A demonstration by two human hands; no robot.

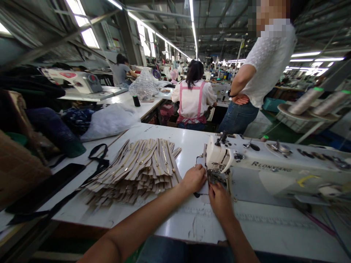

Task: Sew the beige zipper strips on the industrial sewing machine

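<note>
A white sewing machine [263,160] stands at the right of the white table. My left hand [195,178] lies beside its needle area, fingers bent together over a narrow strip near the metal plate. Just right of it, my right hand [221,199] has its fingertips pressed together at the near end of the same spot. The strip between the hands is small and partly hidden by the fingers, so its details cannot be made out. Left of my left hand spreads a big pile of beige zipper strips [142,168] with gold teeth and metal pulls.
A black strap [98,157] and a dark flat tray [46,186] lie left of the pile. White plastic [112,120] sits behind. Thread cones [307,101] stand at the right. One person [192,98] sits ahead; another [263,69] stands.
</note>
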